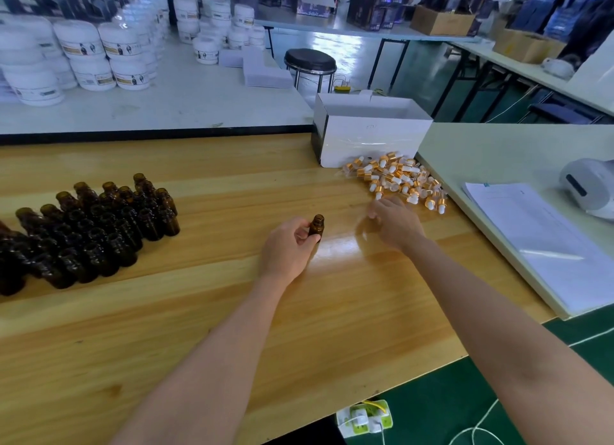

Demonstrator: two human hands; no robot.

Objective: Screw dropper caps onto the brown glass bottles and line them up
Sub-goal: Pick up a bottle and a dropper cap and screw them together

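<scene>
An uncapped, upright brown glass bottle (316, 227) is pinched in the left hand (287, 248) at the middle of the counter (199, 311). Just beyond, the right hand (393, 223) is blurred beside a heap of gold-and-white dropper caps (398, 179), its grip impossible to tell, with a white box (372, 135) behind. More open bottles (99, 225) are massed leftward, cut off by the frame.

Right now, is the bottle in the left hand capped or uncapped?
Uncapped: the brown bottle, gripped upright by the left hand, shows a bare, open mouth with nothing screwed onto it.
</scene>
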